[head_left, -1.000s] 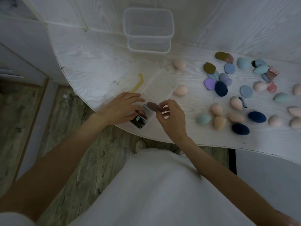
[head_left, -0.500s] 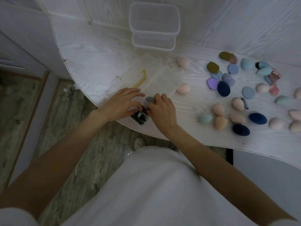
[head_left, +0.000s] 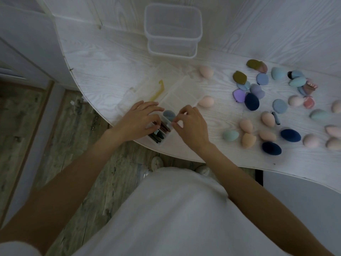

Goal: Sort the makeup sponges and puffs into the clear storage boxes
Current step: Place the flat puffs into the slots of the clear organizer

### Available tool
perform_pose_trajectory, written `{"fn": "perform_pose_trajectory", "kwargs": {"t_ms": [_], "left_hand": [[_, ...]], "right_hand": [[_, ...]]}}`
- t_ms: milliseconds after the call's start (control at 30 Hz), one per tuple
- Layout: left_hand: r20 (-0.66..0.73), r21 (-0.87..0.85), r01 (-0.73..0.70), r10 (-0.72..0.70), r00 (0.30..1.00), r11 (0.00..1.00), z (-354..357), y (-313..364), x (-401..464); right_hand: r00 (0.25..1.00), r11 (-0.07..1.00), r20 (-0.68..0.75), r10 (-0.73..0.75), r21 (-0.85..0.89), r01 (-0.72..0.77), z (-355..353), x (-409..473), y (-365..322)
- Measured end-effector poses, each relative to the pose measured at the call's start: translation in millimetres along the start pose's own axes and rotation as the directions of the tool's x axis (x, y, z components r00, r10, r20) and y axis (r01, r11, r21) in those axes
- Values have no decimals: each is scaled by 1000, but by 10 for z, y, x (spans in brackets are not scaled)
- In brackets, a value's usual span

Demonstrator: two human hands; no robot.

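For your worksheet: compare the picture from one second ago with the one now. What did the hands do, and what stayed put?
The right hand held a brown flat puff above the divided box a second ago; now it holds nothing there, and brown puffs stand in the near compartment. The left hand still rests on the box. The loose sponges and stacked tubs stayed put.

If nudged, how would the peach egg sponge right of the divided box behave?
The peach sponge looks egg-shaped and lies on its side, so it would probably roll in a curve. It is likely light and squashy. The table seems smooth, offering little grip.
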State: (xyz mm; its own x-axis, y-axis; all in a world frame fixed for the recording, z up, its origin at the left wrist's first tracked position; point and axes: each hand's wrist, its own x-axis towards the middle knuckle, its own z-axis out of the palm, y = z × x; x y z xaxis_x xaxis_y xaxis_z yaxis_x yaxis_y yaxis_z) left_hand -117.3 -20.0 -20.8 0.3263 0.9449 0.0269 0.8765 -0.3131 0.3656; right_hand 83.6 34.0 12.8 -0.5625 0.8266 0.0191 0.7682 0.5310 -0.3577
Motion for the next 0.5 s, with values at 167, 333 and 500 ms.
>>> {"fn": "perform_pose_trajectory", "kwargs": {"t_ms": [167, 333, 500], "left_hand": [[-101, 5, 81, -80, 992, 997, 51, 105, 43], [-165, 42, 236, -227, 960, 971, 96, 176, 148], [-148, -30, 226, -228, 962, 974, -89, 304, 355]], "right_hand": [[997, 999, -79, 14, -35, -17, 32, 64, 110], [997, 999, -75, 13, 50, -10, -7, -40, 164], [990, 995, -119, 74, 72, -66, -219, -334, 550]]}}
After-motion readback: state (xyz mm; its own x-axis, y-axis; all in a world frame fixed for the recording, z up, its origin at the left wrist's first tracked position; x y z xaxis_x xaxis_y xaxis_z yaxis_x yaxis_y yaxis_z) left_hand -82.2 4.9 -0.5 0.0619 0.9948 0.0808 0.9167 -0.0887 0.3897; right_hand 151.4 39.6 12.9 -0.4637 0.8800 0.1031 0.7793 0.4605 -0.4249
